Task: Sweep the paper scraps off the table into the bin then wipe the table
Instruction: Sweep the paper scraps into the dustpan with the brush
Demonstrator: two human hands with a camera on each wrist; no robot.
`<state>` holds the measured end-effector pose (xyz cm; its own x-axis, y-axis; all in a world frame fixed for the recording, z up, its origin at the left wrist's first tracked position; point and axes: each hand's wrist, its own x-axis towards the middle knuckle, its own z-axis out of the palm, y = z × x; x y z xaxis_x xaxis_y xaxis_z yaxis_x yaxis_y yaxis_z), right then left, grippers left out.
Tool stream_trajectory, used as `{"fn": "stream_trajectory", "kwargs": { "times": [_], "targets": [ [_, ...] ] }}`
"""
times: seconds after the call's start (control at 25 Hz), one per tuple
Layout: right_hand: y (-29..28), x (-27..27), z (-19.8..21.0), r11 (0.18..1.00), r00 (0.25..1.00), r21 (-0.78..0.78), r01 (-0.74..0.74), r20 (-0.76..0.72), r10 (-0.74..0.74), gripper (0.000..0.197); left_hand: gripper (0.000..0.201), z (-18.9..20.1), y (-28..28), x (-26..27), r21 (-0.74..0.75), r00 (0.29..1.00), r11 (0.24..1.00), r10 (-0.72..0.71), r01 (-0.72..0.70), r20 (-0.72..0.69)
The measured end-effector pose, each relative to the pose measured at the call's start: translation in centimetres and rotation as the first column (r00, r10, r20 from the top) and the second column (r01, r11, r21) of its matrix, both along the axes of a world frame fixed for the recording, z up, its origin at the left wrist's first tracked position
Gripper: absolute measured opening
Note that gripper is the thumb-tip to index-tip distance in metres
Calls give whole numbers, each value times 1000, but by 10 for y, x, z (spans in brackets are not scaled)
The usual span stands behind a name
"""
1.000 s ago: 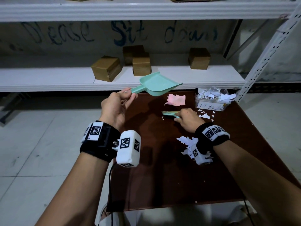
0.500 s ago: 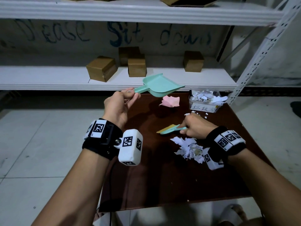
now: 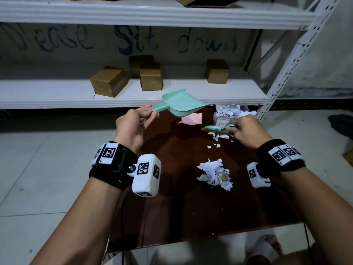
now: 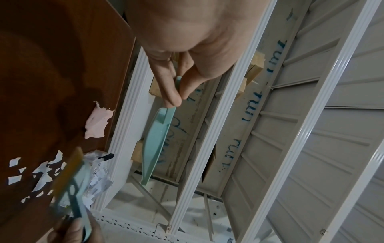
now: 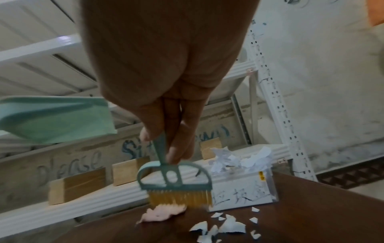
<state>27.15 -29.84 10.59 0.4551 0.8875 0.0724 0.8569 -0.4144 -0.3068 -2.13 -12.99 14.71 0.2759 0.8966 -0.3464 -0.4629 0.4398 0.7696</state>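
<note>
My left hand (image 3: 133,123) pinches the handle of a mint green dustpan (image 3: 181,103), held in the air over the table's far left edge; the pan (image 4: 154,144) shows edge-on in the left wrist view. My right hand (image 3: 246,131) grips a small green brush (image 5: 176,184) with yellow bristles, just above the brown table (image 3: 181,217) near the bin (image 3: 229,113). The bin (image 5: 243,194) is a clear box full of white scraps. A pile of white paper scraps (image 3: 215,174) lies mid-table. Smaller scraps (image 3: 217,138) lie under the brush.
A pink cloth (image 3: 191,119) lies at the table's far edge, left of the bin. Behind the table runs a white shelf (image 3: 57,96) with several cardboard boxes (image 3: 108,81). A perforated white upright (image 3: 282,73) stands at the far right. Grey tiled floor surrounds the table.
My right hand has carried the brush from beside the scrap pile back toward the bin and the loose scraps there. The dustpan stays raised in my left hand.
</note>
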Motion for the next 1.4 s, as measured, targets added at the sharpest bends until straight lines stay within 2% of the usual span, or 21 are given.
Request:
{"fn": "stream_trajectory", "kwargs": {
  "times": [0.12, 0.32, 0.52, 0.68, 0.84, 1.0, 1.16, 1.32, 1.4],
  "targets": [
    [4, 27, -22, 997, 994, 10, 71, 78, -72, 25, 22, -1, 2, -3, 5, 1000, 1000, -10, 10, 3],
    [17, 36, -50, 998, 991, 16, 66, 112, -67, 23, 23, -5, 8, -10, 15, 1000, 1000, 6, -5, -13],
    [25, 31, -66, 995, 992, 36, 93, 79, -95, 23, 20, -7, 11, -15, 17, 1000, 1000, 14, -14, -13],
    [20, 31, -76, 993, 993, -54, 110, 49, -107, 28, 24, -3, 6, -13, 14, 1000, 1000, 8, -8, -2],
    [14, 22, -61, 988, 996, -126, 85, 4, -85, 25, 23, 2, 1, -11, 9, 1000, 1000, 3, -3, 11],
    [4, 6, -31, 975, 999, -221, -28, -52, 17, 22, 21, 5, -3, -6, 4, 1000, 1000, -3, 3, 10],
    [-12, -13, -16, 953, 995, -291, -79, -87, 56, 27, 21, 5, -7, 1, 1, 1000, 1000, -6, 6, 7],
    [-23, -19, -7, 954, 995, -290, -77, -80, 56, 25, 23, 3, -11, 7, 8, 1000, 1000, -23, 23, -4],
    [-26, -11, -5, 969, 999, -247, -33, -29, 27, 21, 24, 2, -13, 9, 12, 999, 999, -31, 31, -16]
  ]
}}
